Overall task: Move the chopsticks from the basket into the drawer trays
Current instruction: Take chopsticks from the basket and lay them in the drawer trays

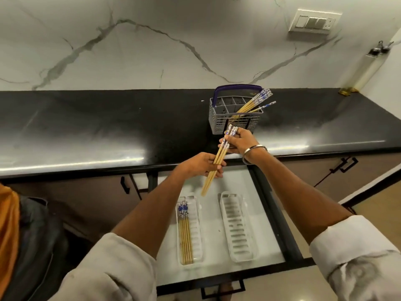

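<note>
A bundle of wooden chopsticks (209, 181) with blue-and-white patterned tops slants over the open drawer (212, 218). My left hand (200, 165) grips its lower half and my right hand (239, 141) holds the patterned tops. Behind my hands a grey basket (219, 119) with a purple handle stands on the black counter, and several more chopsticks (252, 104) lean out of it to the right. In the drawer lie two clear trays: the left tray (196, 231) holds several chopsticks (186, 237), the right tray (237, 229) holds none.
The black counter (108, 127) runs along a marble wall. A clear bottle (366, 68) stands at the far right corner under a switch plate (314, 21). Cabinet doors with black handles flank the drawer. A dark chair with orange cloth (26, 235) is at the lower left.
</note>
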